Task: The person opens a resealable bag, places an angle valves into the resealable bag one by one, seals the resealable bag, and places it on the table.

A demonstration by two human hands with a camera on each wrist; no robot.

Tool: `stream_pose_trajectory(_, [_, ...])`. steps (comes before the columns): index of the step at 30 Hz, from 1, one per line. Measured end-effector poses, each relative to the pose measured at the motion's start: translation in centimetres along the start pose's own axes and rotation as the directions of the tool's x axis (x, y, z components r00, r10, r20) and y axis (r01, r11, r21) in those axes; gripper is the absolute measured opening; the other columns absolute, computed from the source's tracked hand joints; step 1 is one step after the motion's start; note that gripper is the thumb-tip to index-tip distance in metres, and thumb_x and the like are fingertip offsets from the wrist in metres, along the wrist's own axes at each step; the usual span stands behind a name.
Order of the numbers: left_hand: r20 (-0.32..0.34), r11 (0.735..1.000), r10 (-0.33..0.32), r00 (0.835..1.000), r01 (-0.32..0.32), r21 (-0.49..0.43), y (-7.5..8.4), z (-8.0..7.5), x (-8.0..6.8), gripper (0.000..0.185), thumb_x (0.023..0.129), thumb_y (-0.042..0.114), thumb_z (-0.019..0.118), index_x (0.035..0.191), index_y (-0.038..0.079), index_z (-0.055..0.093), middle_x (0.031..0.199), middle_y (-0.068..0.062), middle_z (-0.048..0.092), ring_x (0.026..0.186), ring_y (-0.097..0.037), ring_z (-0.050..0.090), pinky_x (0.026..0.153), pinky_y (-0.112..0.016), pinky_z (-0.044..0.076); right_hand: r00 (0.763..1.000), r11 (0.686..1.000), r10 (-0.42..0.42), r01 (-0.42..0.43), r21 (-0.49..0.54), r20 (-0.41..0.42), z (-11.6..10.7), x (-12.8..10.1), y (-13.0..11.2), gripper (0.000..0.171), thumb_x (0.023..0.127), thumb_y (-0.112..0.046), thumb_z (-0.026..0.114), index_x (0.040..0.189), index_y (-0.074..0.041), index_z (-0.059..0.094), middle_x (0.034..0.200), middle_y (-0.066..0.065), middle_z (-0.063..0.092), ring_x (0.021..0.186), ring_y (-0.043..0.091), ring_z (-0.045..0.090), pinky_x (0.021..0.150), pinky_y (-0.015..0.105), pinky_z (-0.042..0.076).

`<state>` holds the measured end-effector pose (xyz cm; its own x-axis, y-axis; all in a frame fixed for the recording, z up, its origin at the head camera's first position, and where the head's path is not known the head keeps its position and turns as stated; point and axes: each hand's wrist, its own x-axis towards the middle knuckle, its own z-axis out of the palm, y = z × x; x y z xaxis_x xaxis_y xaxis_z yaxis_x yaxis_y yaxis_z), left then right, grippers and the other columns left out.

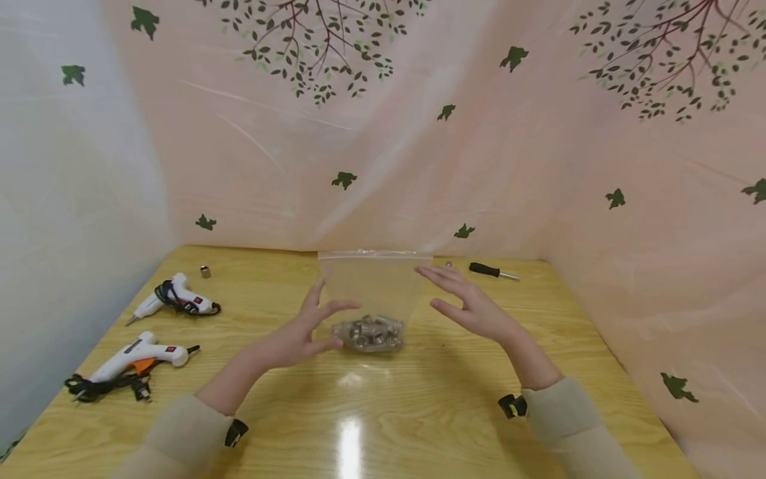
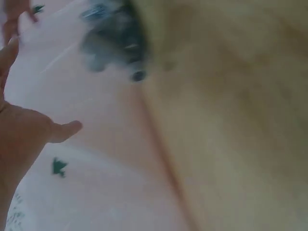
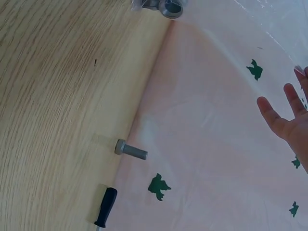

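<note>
A clear zip bag point(image 1: 374, 286) stands upright on the wooden table point(image 1: 383, 412), with several grey metal nuts point(image 1: 369, 333) heaped in its bottom. My left hand point(image 1: 305, 329) is open beside the bag's left side, fingers straight, thumb near the nuts. My right hand point(image 1: 469, 303) is open at the bag's right side, fingertips close to its top corner. Neither hand grips the bag. The left wrist view is blurred, showing my open left hand point(image 2: 19, 139) and the nuts point(image 2: 113, 41). The right wrist view shows my spread right fingers point(image 3: 288, 113) and the nuts point(image 3: 166, 6).
Two white glue guns point(image 1: 179, 301) point(image 1: 140, 356) with black cords lie at the table's left. A small metal piece point(image 1: 205, 271) sits behind them. A black-handled screwdriver point(image 1: 492, 271) point(image 3: 106, 207) and a grey bolt point(image 3: 130, 150) lie at the back right, by the leaf-patterned pink curtain point(image 1: 538, 153).
</note>
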<state>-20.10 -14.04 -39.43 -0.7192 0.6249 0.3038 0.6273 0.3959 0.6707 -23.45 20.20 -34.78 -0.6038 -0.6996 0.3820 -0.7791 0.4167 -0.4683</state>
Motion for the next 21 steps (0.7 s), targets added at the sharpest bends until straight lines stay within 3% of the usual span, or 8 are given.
stream_pose_trajectory(1, [0.068,0.999,-0.050,0.996,0.051,0.000,-0.6,0.6,-0.1,0.065,0.089,0.018,0.066,0.144,0.033,0.034,0.153,-0.004,-0.030,0.140,-0.040,-0.017,0.099,-0.073,0.020,1.000,1.000,0.003,-0.003,0.004,-0.005,0.0,0.0,0.1,0.057,0.095,-0.011,0.055,0.148,-0.014,0.032,0.151,0.006,0.034,0.140,0.026,0.026,0.114,0.055,0.013])
stream_pose_trajectory(3, [0.168,0.996,-0.093,0.981,0.093,0.008,-1.9,1.4,0.1,0.068,0.088,0.020,0.066,0.146,0.033,0.032,0.153,-0.005,-0.029,0.139,-0.041,-0.019,0.101,-0.073,0.016,1.000,1.000,0.002,-0.002,0.012,-0.013,0.0,0.0,0.3,0.057,0.096,-0.010,0.054,0.148,-0.013,0.033,0.151,0.006,0.035,0.140,0.026,0.026,0.114,0.055,0.014])
stream_pose_trajectory(7, [0.243,1.000,-0.019,0.970,0.018,0.006,-4.2,2.4,1.4,0.078,0.083,0.014,0.071,0.148,0.022,0.029,0.158,-0.009,0.008,0.143,-0.038,0.007,0.109,-0.063,0.014,1.000,1.000,-0.015,0.016,0.022,-0.024,0.1,0.1,0.4,0.055,0.095,-0.010,0.055,0.146,-0.013,0.036,0.149,0.005,0.038,0.139,0.025,0.028,0.113,0.054,0.016])
stream_pose_trajectory(10, [0.255,0.999,0.043,0.966,-0.044,-0.003,-5.2,2.9,2.3,0.080,0.079,0.011,0.074,0.146,0.015,0.031,0.150,-0.007,0.031,0.138,-0.033,0.027,0.112,-0.054,0.021,0.999,0.999,-0.037,0.038,0.015,-0.031,0.2,0.1,0.5,0.054,0.094,-0.010,0.057,0.145,-0.011,0.038,0.148,0.005,0.040,0.138,0.024,0.031,0.112,0.055,0.018])
stream_pose_trajectory(16, [0.206,0.997,0.026,0.978,-0.039,0.059,-5.5,3.9,3.8,0.066,0.079,0.008,0.075,0.137,0.013,0.043,0.138,-0.011,0.048,0.126,-0.030,0.045,0.105,-0.046,0.037,0.999,0.999,-0.043,0.043,0.012,-0.028,0.4,0.1,0.4,0.053,0.093,-0.009,0.058,0.143,-0.009,0.041,0.146,0.006,0.043,0.137,0.025,0.034,0.110,0.053,0.025])
stream_pose_trajectory(21, [0.145,0.997,-0.021,0.989,0.010,0.075,-4.7,4.5,4.4,0.054,0.080,0.008,0.072,0.127,0.020,0.050,0.118,-0.008,0.060,0.099,-0.018,0.059,0.082,-0.032,0.051,0.999,1.000,0.006,-0.005,0.011,-0.036,0.0,0.0,0.2,0.052,0.094,-0.011,0.057,0.144,-0.013,0.041,0.146,0.005,0.043,0.136,0.025,0.034,0.111,0.054,0.023])
